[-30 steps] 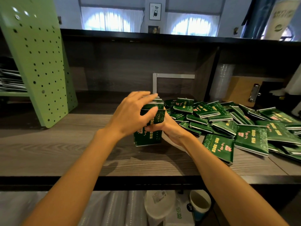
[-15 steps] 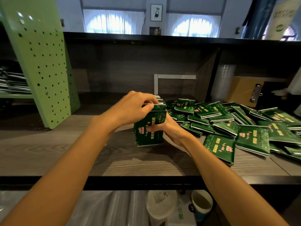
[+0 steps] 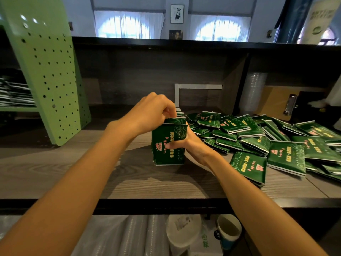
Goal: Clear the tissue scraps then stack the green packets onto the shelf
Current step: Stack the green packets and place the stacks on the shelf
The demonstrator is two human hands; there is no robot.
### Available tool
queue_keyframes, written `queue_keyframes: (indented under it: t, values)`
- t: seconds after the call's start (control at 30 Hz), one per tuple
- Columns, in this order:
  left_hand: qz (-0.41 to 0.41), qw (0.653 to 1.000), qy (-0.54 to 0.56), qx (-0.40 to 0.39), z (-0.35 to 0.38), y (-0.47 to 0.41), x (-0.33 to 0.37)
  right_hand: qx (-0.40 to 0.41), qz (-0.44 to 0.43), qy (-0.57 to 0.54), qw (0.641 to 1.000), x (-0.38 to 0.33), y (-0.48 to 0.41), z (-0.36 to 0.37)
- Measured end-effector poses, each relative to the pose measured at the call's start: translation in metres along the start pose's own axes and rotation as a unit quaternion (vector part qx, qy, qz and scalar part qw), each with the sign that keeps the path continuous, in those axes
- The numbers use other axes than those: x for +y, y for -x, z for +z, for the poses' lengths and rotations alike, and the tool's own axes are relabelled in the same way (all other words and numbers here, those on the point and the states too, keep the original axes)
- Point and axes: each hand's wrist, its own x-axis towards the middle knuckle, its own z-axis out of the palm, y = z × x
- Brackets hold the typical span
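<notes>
Left hand [image 3: 153, 115] has its fingers curled and pinches the top edges of an upright bundle of green packets [image 3: 168, 145]. Right hand [image 3: 190, 143] grips the same bundle from its right side, thumb across the front face, other fingers hidden behind. Bundle sits between the two hands, standing on its lower edge on the wooden shelf [image 3: 73, 172], front face toward the camera, pink and yellow print on it. More packet tops show just past the left fingertips, stepped slightly higher.

Loose pile of packets [image 3: 258, 133] lies right of the right hand. It starts just beside that hand and spreads to the right frame edge, with packets flat, overlapping, some tilted. One single packet [image 3: 248, 167] lies nearest the shelf's front edge, just right of the right forearm.

Well apart to the left of the left hand, a green panel with holes [image 3: 49, 71] stands on the shelf, tilted. Past it is a stack of flat dark items [image 3: 14, 93], too blurred to name. Behind both hands a white angle frame [image 3: 184, 87] sits against the back wall. Behind and right of the right hand are stacked clear cups [image 3: 255, 93] and a brown clipboard [image 3: 276, 102] standing on edge.

Below the shelf's front edge, under the forearms, are plastic-wrapped sleeves [image 3: 129, 237], a white tub with a label [image 3: 182, 230] and an open paper cup [image 3: 228, 230].
</notes>
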Motion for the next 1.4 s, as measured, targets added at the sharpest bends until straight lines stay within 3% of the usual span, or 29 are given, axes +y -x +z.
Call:
queue_keyframes:
  t: [0.1, 0.23, 0.3, 0.4, 0.47, 0.53, 0.67, 0.73, 0.9, 1.0, 1.13, 1.4]
  values:
    - [0.011, 1.0, 0.018, 0.012, 0.004, 0.008, 0.0, 0.006, 0.002, 0.0, 1.0, -0.001, 0.0, 0.001]
    - [-0.032, 0.966, 0.183, 0.182, 0.023, 0.021, -0.009, 0.021, 0.001, -0.006, 1.0, -0.001, -0.001, 0.002]
    - [-0.142, 0.914, 0.327, 0.195, 0.037, 0.023, -0.016, 0.027, 0.0, -0.012, 1.0, 0.0, 0.0, 0.002]
    - [-0.297, 0.789, 0.515, 0.153, 0.062, 0.021, -0.026, 0.028, 0.006, -0.024, 0.999, 0.0, 0.0, 0.003]
    - [-0.292, 0.738, 0.595, 0.125, 0.075, 0.021, -0.026, 0.024, 0.009, -0.021, 0.999, 0.0, 0.0, 0.005]
    - [-0.264, 0.719, 0.631, 0.126, 0.081, 0.022, -0.016, 0.025, 0.007, -0.018, 0.999, 0.0, 0.001, 0.007]
    - [-0.22, 0.735, 0.632, 0.109, 0.087, 0.024, -0.004, 0.051, 0.004, -0.046, 0.998, 0.001, 0.003, 0.005]
    - [-0.177, 0.759, 0.619, 0.094, 0.087, 0.029, -0.005, 0.045, 0.009, -0.044, 0.998, 0.002, 0.003, 0.004]
    - [-0.109, 0.845, 0.522, 0.031, 0.084, 0.038, -0.025, 0.025, 0.009, -0.048, 0.998, 0.002, 0.006, 0.004]
    - [-0.09, 0.908, 0.409, 0.017, 0.083, 0.036, -0.032, 0.027, 0.019, -0.041, 0.999, 0.002, 0.006, 0.001]
    - [-0.14, 0.895, 0.424, 0.003, 0.087, 0.036, -0.04, 0.007, 0.046, -0.002, 0.999, 0.002, 0.006, -0.001]
    - [-0.098, 0.945, 0.312, -0.003, 0.091, 0.025, -0.05, 0.027, 0.053, 0.019, 0.998, 0.006, 0.001, -0.006]
